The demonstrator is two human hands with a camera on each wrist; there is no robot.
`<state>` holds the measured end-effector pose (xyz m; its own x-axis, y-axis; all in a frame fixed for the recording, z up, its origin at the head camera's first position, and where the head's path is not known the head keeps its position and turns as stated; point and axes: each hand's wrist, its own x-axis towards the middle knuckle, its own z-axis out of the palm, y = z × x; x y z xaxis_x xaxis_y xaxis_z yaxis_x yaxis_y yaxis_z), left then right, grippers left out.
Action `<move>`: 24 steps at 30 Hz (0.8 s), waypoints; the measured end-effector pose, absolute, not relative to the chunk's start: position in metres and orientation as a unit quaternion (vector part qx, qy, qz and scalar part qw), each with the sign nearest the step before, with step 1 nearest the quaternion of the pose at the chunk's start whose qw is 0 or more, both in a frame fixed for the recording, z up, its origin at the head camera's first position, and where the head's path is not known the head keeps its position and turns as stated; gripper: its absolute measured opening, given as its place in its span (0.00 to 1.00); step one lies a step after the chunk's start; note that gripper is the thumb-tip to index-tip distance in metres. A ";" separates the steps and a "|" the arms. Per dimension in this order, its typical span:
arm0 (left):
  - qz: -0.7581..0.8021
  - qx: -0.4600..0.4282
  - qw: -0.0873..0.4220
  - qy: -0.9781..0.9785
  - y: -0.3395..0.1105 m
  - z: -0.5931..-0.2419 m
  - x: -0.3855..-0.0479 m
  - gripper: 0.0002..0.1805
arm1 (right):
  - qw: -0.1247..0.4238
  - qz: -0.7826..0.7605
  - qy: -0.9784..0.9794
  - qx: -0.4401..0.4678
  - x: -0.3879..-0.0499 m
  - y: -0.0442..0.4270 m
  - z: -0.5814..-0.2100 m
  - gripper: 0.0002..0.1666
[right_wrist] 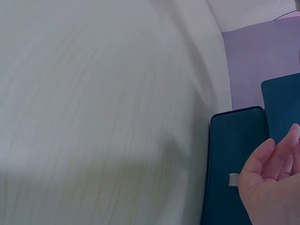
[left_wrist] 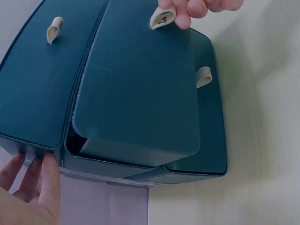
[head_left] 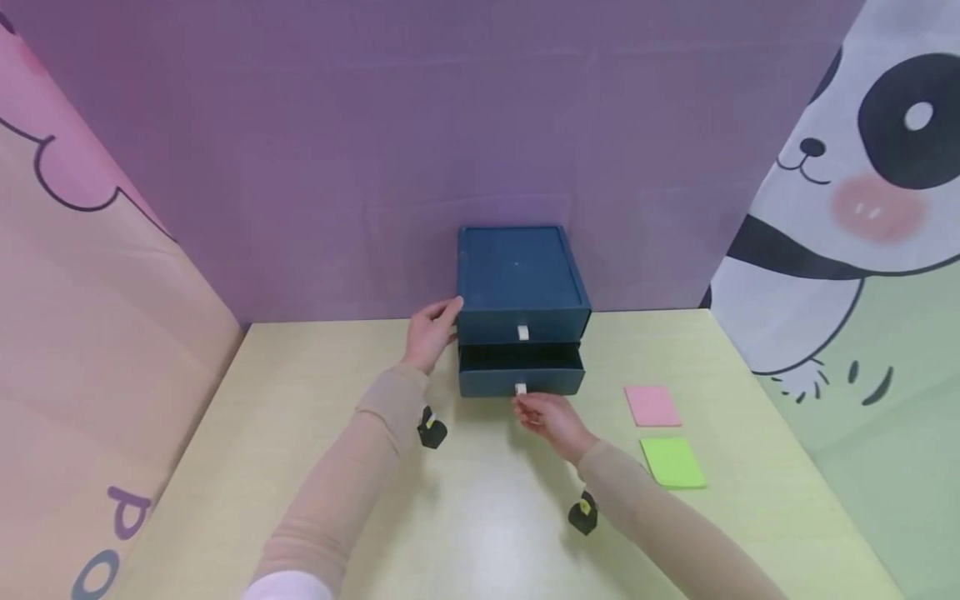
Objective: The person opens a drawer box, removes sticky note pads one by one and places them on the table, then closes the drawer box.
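Note:
A dark blue desktop drawer cabinet [head_left: 519,268] stands at the back of the table. The left wrist view shows three stacked drawers, each with a pale loop pull. The middle drawer [head_left: 487,384] is slid part way out; its inside looks dark. My right hand [head_left: 557,422] pinches the middle drawer's loop pull [left_wrist: 161,18] between thumb and fingers. Against the cabinet's left side, my left hand [head_left: 431,337] touches with fairly straight fingertips near the top drawer [left_wrist: 35,84]. The bottom drawer [right_wrist: 234,140] is closed, as is the top one.
To the right of the cabinet lie a pink sticky-note pad [head_left: 653,406] and a green sticky-note pad [head_left: 672,462] on the pale wooden table [head_left: 322,400]. A purple backdrop [head_left: 337,167] rises right behind the cabinet. Printed cloth panels border both sides.

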<state>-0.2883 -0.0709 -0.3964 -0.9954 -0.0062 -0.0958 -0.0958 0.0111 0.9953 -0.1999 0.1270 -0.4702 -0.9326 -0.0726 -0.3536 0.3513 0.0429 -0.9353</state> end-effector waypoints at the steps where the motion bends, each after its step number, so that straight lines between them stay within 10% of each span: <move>1: 0.702 -0.035 0.034 0.711 -0.071 -0.396 -0.288 0.25 | 0.154 -0.685 0.705 0.099 -0.200 0.127 -0.470 0.23; 24: 0.662 -0.035 0.033 0.748 -0.070 -0.386 -0.287 0.27 | 0.137 -0.711 0.683 0.098 -0.215 0.123 -0.469 0.22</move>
<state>-0.2866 -0.0696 -0.3865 -0.9954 -0.0084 -0.0955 -0.0959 0.1212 0.9880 -0.2152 0.1234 -0.4694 -0.9433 -0.0597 -0.3265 0.3286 -0.0294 -0.9440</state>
